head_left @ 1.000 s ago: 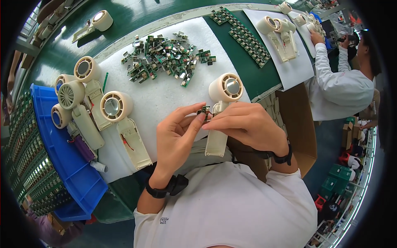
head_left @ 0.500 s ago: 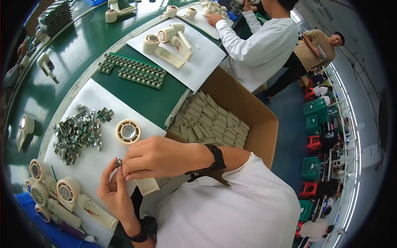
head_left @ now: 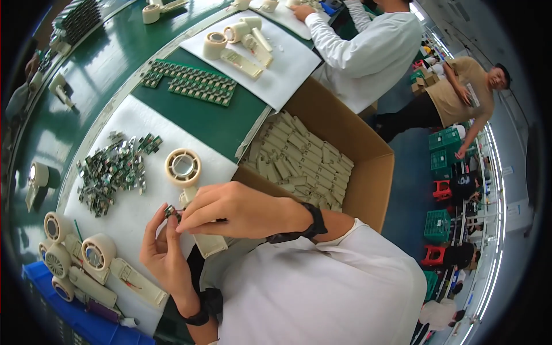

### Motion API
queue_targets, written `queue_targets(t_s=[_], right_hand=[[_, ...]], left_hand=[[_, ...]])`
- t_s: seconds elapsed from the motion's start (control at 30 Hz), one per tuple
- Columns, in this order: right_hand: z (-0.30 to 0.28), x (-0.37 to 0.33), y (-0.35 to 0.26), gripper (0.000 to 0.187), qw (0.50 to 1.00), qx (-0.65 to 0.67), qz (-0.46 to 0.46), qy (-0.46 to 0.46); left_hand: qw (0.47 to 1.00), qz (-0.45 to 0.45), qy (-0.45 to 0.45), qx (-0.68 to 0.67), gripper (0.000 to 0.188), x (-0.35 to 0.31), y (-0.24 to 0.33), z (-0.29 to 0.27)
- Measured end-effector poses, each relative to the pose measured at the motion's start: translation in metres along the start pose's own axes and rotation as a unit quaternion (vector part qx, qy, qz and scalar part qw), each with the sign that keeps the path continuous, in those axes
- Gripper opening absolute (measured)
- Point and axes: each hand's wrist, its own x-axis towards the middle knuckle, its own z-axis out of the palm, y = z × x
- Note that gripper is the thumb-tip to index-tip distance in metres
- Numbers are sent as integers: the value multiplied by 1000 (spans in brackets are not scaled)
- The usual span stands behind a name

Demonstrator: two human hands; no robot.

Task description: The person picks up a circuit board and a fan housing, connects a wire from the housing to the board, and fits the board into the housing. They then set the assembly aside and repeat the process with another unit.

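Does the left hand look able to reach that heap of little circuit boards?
Probably yes: the heap lies beyond the left hand with only white mat between, though that hand already holds a small board.

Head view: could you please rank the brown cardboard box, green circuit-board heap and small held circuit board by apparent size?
1. Brown cardboard box
2. Green circuit-board heap
3. Small held circuit board

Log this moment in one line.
left hand: holds small circuit board; right hand: close beside it; cream fan head: beyond hands; board pile: on white mat
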Motion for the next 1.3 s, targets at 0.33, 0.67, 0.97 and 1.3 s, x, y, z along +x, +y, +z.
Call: queue_targets(t_s=[0.33,0.67,0.97,1.3], right_hand=[[9,-2,-1,27,999,-34,5,40],[12,3,-3,20,979,-123,62,147],[15,0,-3,21,980,-62,105,156],[12,-4,-2,27,983,-65,89,144]], left_hand=[[1000,24,-12,-6,29,-2,-2,1],[998,56,-34,24,28,2,-5,2],[994,92,-37,41,27,-3,-9,2],[991,111,-67,9,28,-3,-10,2]])
